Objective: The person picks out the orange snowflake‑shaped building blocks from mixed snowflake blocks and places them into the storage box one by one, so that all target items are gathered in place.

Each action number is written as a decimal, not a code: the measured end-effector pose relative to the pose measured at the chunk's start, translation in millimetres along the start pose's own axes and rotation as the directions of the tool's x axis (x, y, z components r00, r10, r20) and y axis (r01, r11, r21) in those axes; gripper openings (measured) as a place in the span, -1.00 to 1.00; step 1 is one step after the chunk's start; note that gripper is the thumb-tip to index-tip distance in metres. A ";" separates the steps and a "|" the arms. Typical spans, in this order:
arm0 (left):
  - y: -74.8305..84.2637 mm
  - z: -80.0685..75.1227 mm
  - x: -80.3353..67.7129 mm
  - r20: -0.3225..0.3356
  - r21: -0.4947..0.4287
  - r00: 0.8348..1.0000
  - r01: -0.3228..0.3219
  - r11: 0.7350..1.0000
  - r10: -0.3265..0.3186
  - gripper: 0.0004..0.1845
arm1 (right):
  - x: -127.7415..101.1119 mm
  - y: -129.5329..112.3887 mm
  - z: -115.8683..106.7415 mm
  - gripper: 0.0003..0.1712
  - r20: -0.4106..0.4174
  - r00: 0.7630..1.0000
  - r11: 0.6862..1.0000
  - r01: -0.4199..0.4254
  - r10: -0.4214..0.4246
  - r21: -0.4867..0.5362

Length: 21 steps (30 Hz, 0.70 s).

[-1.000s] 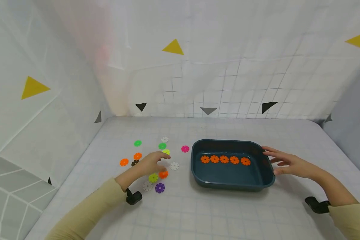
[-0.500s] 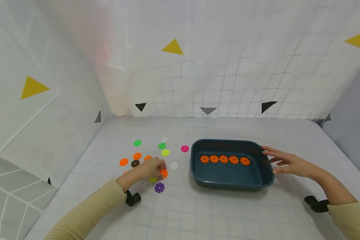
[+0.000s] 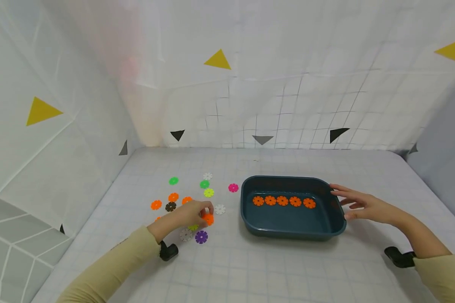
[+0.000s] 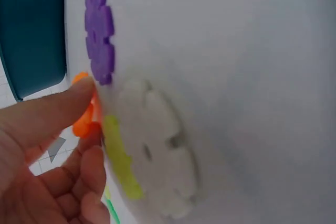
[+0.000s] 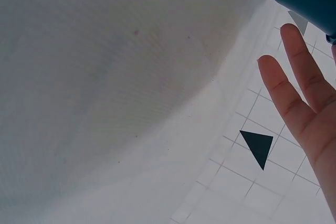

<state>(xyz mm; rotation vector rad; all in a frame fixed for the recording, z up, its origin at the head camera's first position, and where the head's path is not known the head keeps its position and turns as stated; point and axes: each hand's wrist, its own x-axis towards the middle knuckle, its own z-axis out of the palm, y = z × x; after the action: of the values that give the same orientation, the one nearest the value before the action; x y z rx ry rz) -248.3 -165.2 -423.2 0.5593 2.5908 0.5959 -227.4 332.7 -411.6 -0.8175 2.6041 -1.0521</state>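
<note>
My left hand (image 3: 192, 213) pinches an orange notched plastic disc (image 3: 209, 219) between thumb and fingertips. In the left wrist view that orange disc (image 4: 83, 124) stands tilted, partly hidden behind the thumb. Close by lie a purple disc (image 3: 201, 237), a white disc (image 3: 186, 234) and a yellow-green disc (image 3: 193, 227) half covered by the hand. At the right end of the dark teal basin (image 3: 293, 234), my right hand (image 3: 369, 208) rests its loosely spread fingers at the rim. Several orange discs (image 3: 282, 200) lie in a row inside the basin.
Left of the basin, more discs are scattered: a pink disc (image 3: 233, 187), a black disc (image 3: 170, 206), green discs (image 3: 173, 180), white ones and orange ones. A white grid-marked cloth (image 3: 280, 273) covers the table, with white walls behind and at the left.
My left hand has lowered onto the orange disc, closed thumb and fingers on it, and tilted it slightly to the right. The right hand and basin stay put.
</note>
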 end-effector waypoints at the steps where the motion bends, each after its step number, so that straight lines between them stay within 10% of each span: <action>1: -0.2 0.1 0.1 0.001 -0.002 1.000 -0.004 1.000 0.004 -0.72 | -0.1 -0.3 0.0 -0.28 -0.002 1.000 1.000 0.002 -0.002 -0.006; 21: -0.6 -1.3 4.6 -0.003 -0.106 0.999 -0.041 0.993 0.041 -0.73 | -0.3 2.1 0.4 -0.28 0.000 1.000 1.000 -0.005 0.005 0.007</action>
<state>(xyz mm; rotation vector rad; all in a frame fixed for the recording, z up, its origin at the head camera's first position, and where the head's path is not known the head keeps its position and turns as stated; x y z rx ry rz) -252.9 -163.9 -423.9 0.5789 2.5361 0.7431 -227.8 333.9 -413.3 -0.8091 2.6000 -1.0598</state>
